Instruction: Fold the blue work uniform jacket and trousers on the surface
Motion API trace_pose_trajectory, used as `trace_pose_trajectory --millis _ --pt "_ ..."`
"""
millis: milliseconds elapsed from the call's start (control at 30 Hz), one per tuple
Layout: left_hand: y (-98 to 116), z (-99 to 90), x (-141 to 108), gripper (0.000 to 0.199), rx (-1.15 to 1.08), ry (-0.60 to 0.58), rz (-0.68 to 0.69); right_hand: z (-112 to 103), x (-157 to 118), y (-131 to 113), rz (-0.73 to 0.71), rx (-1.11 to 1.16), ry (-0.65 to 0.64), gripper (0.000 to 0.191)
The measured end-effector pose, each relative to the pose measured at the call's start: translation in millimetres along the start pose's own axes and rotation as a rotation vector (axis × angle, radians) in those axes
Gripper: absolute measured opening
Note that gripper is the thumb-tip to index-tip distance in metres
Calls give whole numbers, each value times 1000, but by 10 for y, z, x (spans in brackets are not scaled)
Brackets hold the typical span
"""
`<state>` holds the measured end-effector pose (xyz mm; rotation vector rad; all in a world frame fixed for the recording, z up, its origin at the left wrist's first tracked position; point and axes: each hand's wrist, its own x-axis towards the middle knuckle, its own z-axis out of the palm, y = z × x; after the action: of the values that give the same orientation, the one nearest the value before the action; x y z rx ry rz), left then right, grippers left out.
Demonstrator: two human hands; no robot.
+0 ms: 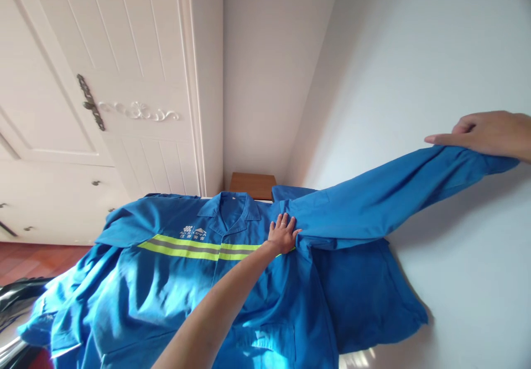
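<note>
A blue work jacket point(166, 280) lies spread out front side up, with a collar, white lettering on the chest and a yellow-and-grey reflective stripe. My left hand point(284, 234) rests flat on it near the shoulder seam, fingers spread, with a ring on one finger. At the far right, my right hand point(493, 131) grips the jacket's sleeve point(373, 203) near the cuff, holding it raised and stretched out toward the wall. The other sleeve point(74, 297) hangs in folds at the left. Below the raised sleeve, more blue cloth point(369, 297) shows beside the jacket.
White wardrobe doors point(141, 37) with a dark handle point(91, 103) stand at the back left. A pale wall point(415, 70) runs along the right side. Behind the collar is a small brown wooden surface point(252, 183). Reddish flooring point(45, 261) and dark shiny material point(16, 297) appear at the left.
</note>
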<state>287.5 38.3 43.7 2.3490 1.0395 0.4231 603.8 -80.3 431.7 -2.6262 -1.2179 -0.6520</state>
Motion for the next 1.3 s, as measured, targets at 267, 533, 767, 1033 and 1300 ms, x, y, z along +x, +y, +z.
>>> trace_pose_trajectory --millis 267,533,767,1033,1300 --pt "112 -113 -2 57 -302 151 -51 -837 -587 -1358 -240 573 -239 60" --pt "-108 -709 -856 80 -946 273 -177 -494 -2057 -2574 -1034 822 -266 40" --pt "-742 -1045 -2191 80 -1901 50 -294 215 -2673 -2526 -1565 760 -457 49" --pt "-741 -854 -2271 65 -1253 169 -480 1657 -2704 -1747 -775 768 -501 55" --pt "-567 -522 -1789 89 -638 120 -338 2531 -3448 -1042 -97 1138 42 45"
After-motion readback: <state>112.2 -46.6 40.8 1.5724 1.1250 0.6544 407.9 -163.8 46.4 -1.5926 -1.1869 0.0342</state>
